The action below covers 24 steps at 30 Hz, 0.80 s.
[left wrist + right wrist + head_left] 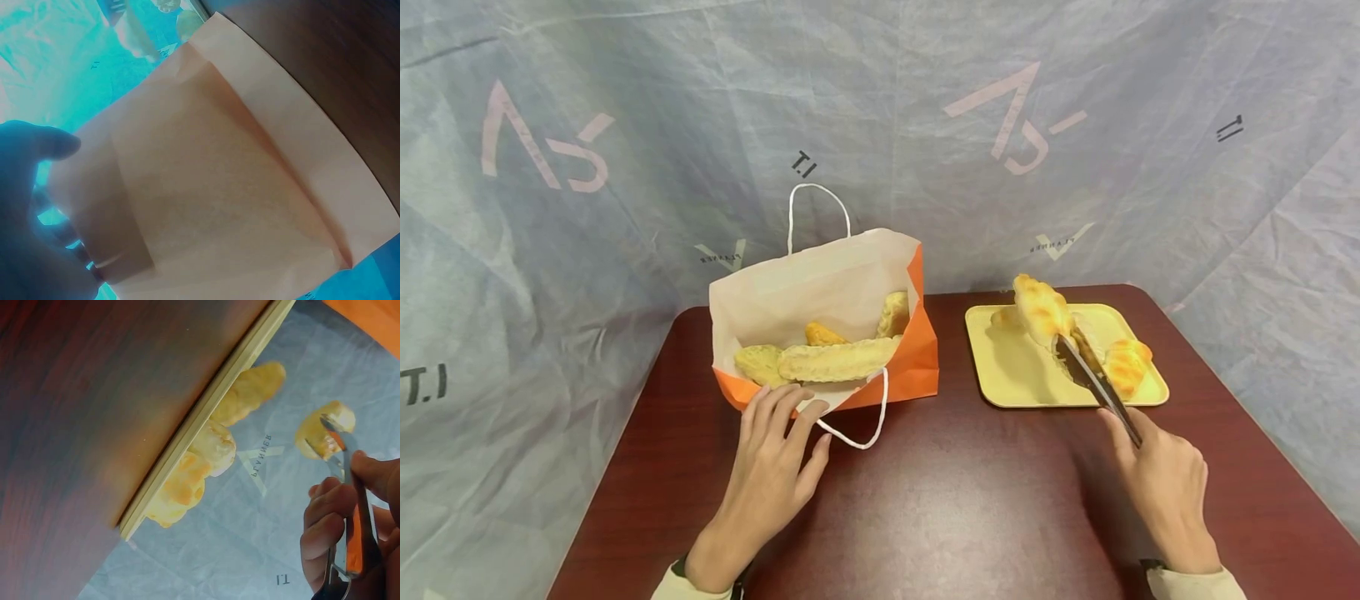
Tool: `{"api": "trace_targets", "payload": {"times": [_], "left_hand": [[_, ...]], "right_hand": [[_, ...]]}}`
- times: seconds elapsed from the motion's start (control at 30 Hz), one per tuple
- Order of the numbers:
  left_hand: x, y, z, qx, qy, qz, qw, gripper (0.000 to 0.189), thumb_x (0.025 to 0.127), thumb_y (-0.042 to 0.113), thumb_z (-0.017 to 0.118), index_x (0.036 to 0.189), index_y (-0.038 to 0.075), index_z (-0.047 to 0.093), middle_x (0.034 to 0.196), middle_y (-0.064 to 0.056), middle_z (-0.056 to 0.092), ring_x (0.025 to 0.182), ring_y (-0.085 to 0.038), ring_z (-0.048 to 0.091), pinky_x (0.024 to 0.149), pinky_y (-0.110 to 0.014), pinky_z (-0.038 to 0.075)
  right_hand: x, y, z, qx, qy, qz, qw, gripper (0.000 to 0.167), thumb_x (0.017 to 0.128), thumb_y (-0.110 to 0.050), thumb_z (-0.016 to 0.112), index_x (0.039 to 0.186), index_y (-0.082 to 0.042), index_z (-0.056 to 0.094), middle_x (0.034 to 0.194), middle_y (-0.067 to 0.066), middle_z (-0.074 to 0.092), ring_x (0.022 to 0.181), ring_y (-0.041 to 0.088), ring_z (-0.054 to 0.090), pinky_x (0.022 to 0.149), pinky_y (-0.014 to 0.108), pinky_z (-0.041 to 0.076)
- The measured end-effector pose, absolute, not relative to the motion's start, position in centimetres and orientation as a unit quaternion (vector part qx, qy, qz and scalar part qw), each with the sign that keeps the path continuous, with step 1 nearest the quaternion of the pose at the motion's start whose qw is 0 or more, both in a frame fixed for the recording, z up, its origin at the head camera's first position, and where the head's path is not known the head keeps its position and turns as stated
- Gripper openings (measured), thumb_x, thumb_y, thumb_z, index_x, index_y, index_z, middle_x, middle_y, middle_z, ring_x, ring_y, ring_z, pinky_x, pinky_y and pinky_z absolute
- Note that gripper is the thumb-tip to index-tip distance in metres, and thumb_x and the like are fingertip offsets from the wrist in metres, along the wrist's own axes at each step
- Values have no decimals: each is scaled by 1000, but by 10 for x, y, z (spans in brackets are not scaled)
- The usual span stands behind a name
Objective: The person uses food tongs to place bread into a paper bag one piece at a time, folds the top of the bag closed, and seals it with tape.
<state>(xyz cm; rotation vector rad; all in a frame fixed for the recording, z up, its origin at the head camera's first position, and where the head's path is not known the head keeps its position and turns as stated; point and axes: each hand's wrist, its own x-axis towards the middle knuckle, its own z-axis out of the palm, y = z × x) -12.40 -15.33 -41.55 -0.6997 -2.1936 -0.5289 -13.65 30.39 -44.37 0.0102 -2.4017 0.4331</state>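
Observation:
My right hand grips a pair of metal tongs, whose ends pinch a golden bread roll raised over the yellow tray. The right wrist view shows that roll between the tong tips. At the front rim of an orange paper bag with a white inside, my left hand has its fingers spread and relaxed, fingertips right at the rim. Inside the bag lie a long pale bread, a greenish-yellow bread and other pieces. The left wrist view shows the bag's front panel beside the thumb.
Another bread lies on the tray's right side, and more pieces are partly hidden behind the tongs. The bag's white front handle droops over the dark red table. A grey printed sheet hangs behind the table.

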Motion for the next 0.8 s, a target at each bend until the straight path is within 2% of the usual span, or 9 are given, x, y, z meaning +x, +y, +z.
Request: {"api": "trace_targets", "payload": {"times": [0.27, 0.5, 0.8], "left_hand": [[-123, -154, -415, -274, -859, -208, 380, 31, 99, 26, 49, 117, 5, 62, 120, -17, 58, 117, -39, 51, 108, -60, 28], [-123, -154, -414, -273, -859, -210, 379, 31, 99, 26, 49, 117, 5, 62, 120, -17, 58, 117, -39, 51, 108, -60, 28], [-122, -153, -414, -271, -859, -208, 381, 32, 101, 29, 47, 116, 5, 62, 121, -16, 58, 117, -39, 51, 108, -59, 28]], "right_hand": [[-139, 300, -444, 63, -901, 157, 400, 34, 84, -21, 78, 69, -8, 51, 41, 0, 29, 32, 21, 31, 35, 36, 20], [-137, 299, -439, 79, -892, 152, 418, 25, 87, -24, 76, 80, -4, 62, 42, -5, 31, 34, 12, 27, 35, 32, 19], [-135, 294, -433, 93, -862, 184, 463, 28, 89, -30, 74, 89, -3, 70, 44, -4, 38, 42, -2, 20, 34, 28, 18]]}}
